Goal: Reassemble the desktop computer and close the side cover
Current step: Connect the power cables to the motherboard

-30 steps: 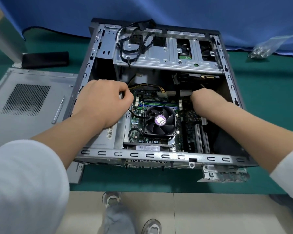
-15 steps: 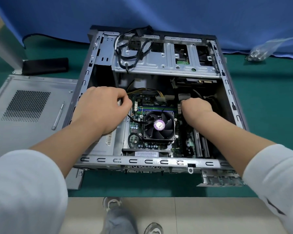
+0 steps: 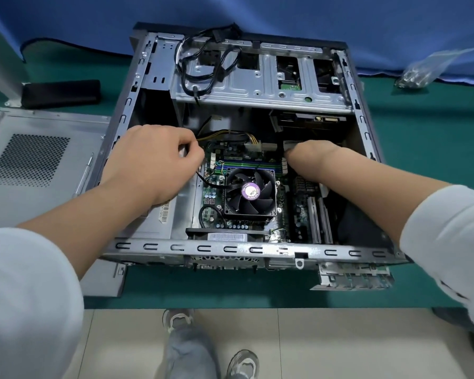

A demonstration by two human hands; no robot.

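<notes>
Inside the open computer case (image 3: 246, 248), left hand (image 3: 153, 162) pinches a cable; right hand's (image 3: 316, 160) grip is hidden.

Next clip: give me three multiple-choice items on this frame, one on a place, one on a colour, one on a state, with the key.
1. Where does the side cover lie?
A. left of the computer case
B. on top of the case
C. on the floor

2. What colour is the sticker on the fan?
A. red
B. purple
C. yellow

3. The case is:
A. closed
B. open
C. standing upright

Key: 1 A, the cover lies flat on the table at the case's left; 2 B, the hub sticker is purple; 3 B, the circuit board shows and both hands reach inside.
</notes>
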